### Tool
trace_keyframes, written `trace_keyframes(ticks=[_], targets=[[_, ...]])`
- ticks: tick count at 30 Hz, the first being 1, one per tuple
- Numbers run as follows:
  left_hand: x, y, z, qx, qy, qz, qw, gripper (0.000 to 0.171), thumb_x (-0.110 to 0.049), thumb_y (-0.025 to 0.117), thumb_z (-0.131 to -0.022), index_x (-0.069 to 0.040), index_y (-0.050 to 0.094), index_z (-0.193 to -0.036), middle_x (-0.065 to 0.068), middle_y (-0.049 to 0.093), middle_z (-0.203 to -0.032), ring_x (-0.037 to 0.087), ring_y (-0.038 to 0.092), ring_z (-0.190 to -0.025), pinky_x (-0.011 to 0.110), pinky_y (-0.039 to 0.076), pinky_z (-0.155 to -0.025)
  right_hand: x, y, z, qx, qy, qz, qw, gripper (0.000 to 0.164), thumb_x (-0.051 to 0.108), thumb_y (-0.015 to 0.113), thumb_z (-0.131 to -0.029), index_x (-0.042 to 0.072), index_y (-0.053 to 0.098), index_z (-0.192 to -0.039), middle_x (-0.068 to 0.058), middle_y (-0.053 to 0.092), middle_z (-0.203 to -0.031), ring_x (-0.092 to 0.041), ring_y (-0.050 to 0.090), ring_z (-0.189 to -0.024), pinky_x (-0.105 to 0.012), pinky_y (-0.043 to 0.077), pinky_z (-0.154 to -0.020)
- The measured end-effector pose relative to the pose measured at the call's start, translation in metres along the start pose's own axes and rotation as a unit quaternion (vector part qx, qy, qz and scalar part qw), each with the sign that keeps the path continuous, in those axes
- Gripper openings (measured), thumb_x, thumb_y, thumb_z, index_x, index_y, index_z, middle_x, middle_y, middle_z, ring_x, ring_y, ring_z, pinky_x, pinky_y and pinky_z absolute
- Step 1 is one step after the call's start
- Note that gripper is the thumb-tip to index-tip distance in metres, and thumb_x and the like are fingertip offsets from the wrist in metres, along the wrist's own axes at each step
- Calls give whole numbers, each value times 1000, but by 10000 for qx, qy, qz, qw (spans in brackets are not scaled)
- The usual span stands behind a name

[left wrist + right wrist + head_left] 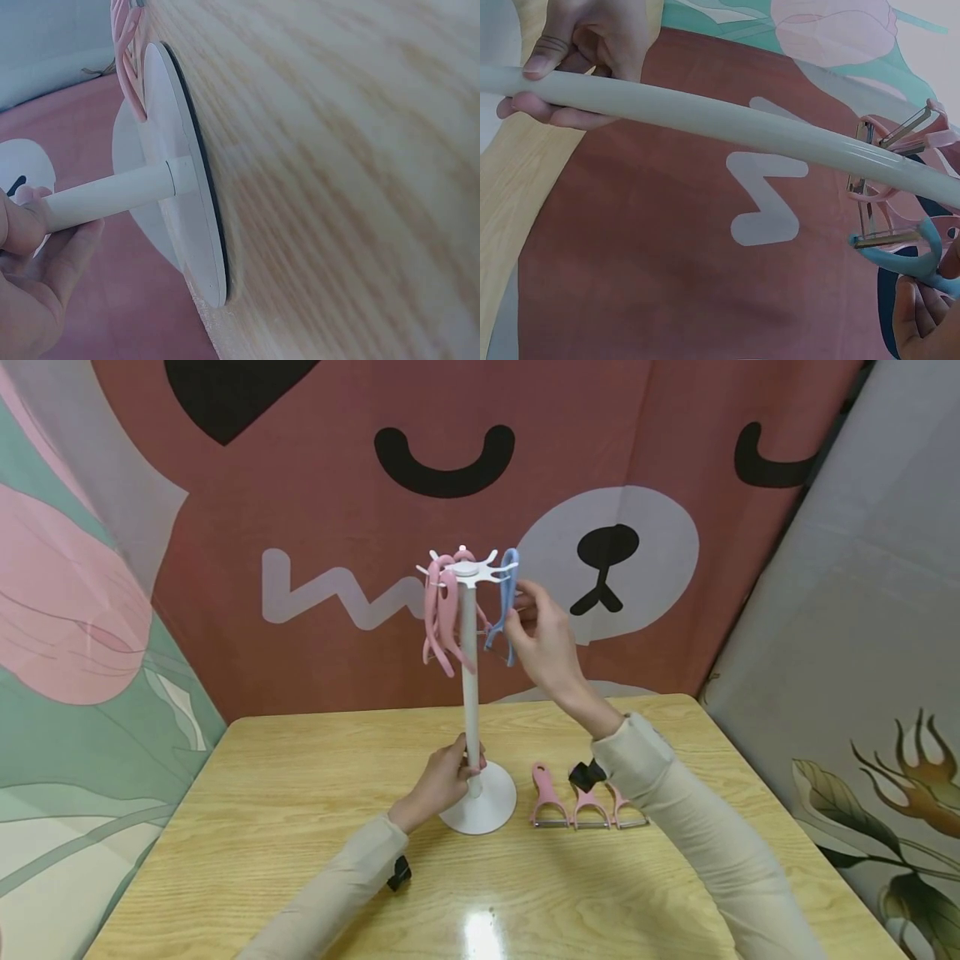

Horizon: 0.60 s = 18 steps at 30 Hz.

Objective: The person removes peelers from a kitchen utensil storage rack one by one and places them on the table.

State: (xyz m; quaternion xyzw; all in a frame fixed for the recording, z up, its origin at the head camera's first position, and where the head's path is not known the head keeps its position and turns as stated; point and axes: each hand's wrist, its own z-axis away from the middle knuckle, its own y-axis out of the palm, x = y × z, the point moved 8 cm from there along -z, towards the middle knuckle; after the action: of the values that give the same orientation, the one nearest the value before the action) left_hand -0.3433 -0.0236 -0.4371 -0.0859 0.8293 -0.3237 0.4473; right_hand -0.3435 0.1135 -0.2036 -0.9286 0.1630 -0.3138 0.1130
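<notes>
Steadying the white stand (467, 569), apparently: left hand (442, 779) pinches its pole (470, 702) just above the base (491, 814), likely against tipping. Right hand (549, 635) pinches the blue peeler (507, 585), handle up at the top hooks (480, 578), blade down; can't tell if fully seated. Stand serves as holder: pink peelers (447, 614) hang there too. Three loose pink ones (546, 789) lie on worktop (315, 827), just beside base.

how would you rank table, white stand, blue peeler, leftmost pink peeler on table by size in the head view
1. Table
2. White stand
Unranked: blue peeler and leftmost pink peeler; blue looks longer, but nearness makes it unsure.
</notes>
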Motion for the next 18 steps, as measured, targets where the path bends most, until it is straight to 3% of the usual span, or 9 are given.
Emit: trace_keyframes(ticks=[18], targets=[[0, 0, -1, -14, 30, -9, 10000, 26, 13, 64, -90, -2, 56, -109, 3, 65, -92, 20, 70, -90, 30, 57, -76, -7, -7, 5, 26, 18, 201, 9998, 35, -3, 58, -92, -10, 54, -127, -16, 65, -95, -22, 63, -79, -25, 52, -71]])
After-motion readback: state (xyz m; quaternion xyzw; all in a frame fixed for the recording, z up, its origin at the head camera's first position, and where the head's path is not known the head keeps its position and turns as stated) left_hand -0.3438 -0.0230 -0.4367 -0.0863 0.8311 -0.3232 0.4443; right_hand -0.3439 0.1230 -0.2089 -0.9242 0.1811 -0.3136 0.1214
